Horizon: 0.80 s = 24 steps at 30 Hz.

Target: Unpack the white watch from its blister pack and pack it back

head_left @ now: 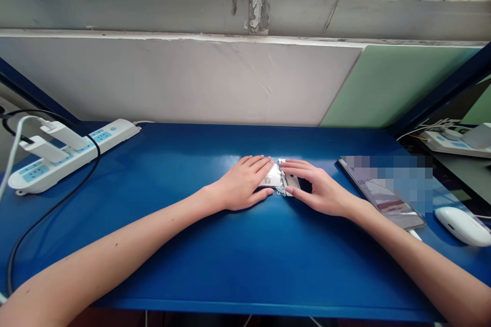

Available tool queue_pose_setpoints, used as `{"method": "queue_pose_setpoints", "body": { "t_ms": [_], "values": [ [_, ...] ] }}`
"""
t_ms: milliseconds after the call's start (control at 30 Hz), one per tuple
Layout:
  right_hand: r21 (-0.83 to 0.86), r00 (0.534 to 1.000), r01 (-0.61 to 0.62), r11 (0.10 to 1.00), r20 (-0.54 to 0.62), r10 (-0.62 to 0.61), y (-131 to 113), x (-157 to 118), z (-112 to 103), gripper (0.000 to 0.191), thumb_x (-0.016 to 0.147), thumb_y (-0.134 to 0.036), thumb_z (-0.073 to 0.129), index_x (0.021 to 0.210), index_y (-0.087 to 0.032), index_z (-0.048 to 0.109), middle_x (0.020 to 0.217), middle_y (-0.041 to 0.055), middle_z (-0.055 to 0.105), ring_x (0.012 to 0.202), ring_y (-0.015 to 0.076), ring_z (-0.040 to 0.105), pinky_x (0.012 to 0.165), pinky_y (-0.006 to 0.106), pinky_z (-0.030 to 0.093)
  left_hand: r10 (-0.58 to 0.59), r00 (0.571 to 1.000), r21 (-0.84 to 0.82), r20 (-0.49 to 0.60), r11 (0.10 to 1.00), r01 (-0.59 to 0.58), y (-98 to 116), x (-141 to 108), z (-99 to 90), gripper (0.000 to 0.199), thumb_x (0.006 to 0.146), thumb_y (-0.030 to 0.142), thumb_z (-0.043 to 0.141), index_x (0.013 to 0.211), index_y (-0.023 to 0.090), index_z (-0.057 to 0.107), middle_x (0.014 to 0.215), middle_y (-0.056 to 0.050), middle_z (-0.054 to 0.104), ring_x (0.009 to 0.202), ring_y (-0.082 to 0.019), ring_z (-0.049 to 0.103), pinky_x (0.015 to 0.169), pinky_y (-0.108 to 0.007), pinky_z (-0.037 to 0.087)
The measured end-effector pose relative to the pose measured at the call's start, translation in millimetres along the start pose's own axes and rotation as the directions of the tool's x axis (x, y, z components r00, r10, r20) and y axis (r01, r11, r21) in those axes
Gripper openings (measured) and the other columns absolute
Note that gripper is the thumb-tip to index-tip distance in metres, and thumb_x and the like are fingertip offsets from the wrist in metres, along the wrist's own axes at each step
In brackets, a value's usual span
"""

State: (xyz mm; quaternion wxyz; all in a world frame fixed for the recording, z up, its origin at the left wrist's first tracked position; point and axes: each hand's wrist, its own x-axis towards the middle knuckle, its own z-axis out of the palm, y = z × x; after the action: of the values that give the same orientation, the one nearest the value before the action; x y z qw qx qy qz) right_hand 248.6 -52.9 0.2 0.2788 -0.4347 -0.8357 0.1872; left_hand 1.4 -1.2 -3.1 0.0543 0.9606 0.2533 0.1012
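Near the middle of the blue table, a small flat silvery-white packet (271,178) lies partly under the fingers of my left hand (245,182), which rests flat with its thumb a little apart. Right beside it is a narrow white piece (292,182) with dark spots. My right hand (320,187) curves around that piece, fingertips on its top edge and thumb at its lower edge. Crinkled clear material shows between the two pieces. What exactly they are is too small to tell.
A white power strip (113,133) with plugs and a looping black cable (57,202) lies at the left. To the right are a phone (387,199), a white rounded case (462,226) and another power strip (452,144). A wall (199,82) stands behind the blue table (215,260).
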Motion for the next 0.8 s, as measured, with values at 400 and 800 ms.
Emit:
{"method": "queue_pose_setpoints", "body": {
  "t_ms": [400, 800],
  "values": [
    [-0.052, 1.0, 0.015, 0.999, 0.005, -0.015, -1.8, 0.8, 3.0, 0.033, 0.097, -0.026, 0.055, 0.126, -0.021, 0.07, 0.129, 0.0084, 0.07, 0.135, 0.0284, 0.054, 0.108, 0.047, 0.052, 0.004, 1.0, 0.01, 0.0, 1.0, -0.004, 0.3, 0.1, -0.4, 0.063, 0.1, 0.049, 0.045, 0.148, 0.008, 0.04, 0.153, -0.018, 0.046, 0.142, -0.034, 0.041, 0.117, -0.048, 0.031],
    [0.021, 0.987, -0.121, 0.992, -0.108, 0.122, -7.4, 0.2, 9.5, 0.025, 0.093, -0.02, 0.055, 0.088, -0.025, 0.08, 0.116, 0.0052, 0.076, 0.127, 0.0285, 0.062, 0.1, 0.045, 0.057, 0.019, 1.0, 0.071, 0.023, 0.997, -0.021, 3.2, 1.4, -0.9, 0.063, 0.101, 0.047, 0.043, 0.147, 0.004, 0.041, 0.152, -0.02, 0.046, 0.141, -0.036, 0.042, 0.115, -0.047, 0.032]
  ]
}}
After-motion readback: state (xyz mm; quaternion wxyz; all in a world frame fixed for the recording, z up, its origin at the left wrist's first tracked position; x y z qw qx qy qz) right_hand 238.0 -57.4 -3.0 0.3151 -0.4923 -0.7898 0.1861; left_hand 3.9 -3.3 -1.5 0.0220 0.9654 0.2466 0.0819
